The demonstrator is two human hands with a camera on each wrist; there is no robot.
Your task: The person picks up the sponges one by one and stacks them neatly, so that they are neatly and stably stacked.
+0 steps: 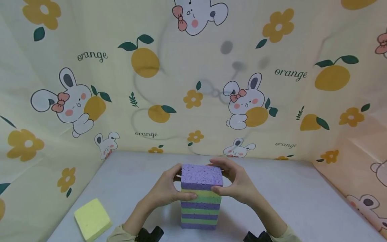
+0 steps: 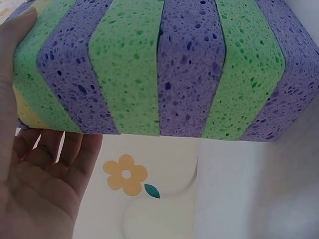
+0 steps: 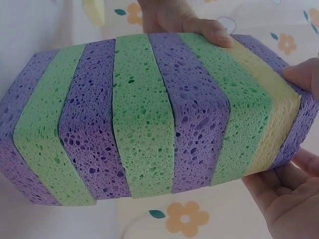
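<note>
A stack of sponges point(image 1: 199, 207) stands upright on the table in front of me, purple and green layers alternating from the bottom. Near its top lies a yellow sponge point(image 3: 280, 122), capped by a purple sponge point(image 1: 202, 175). My left hand point(image 1: 165, 189) grips the stack's left side high up, thumb across the front at the green and yellow layers. With my right hand point(image 1: 239, 181) I hold the top purple sponge from the right, thumb on its front edge and fingers behind. Some fingertips of both hands are hidden behind the stack.
A loose pale yellow sponge point(image 1: 92, 220) lies on the white table point(image 1: 145, 164) at the left front. Behind and at both sides hangs a cloth point(image 1: 187, 127) printed with rabbits, oranges and flowers. Black wrist straps point(image 1: 149, 234) show at the bottom edge.
</note>
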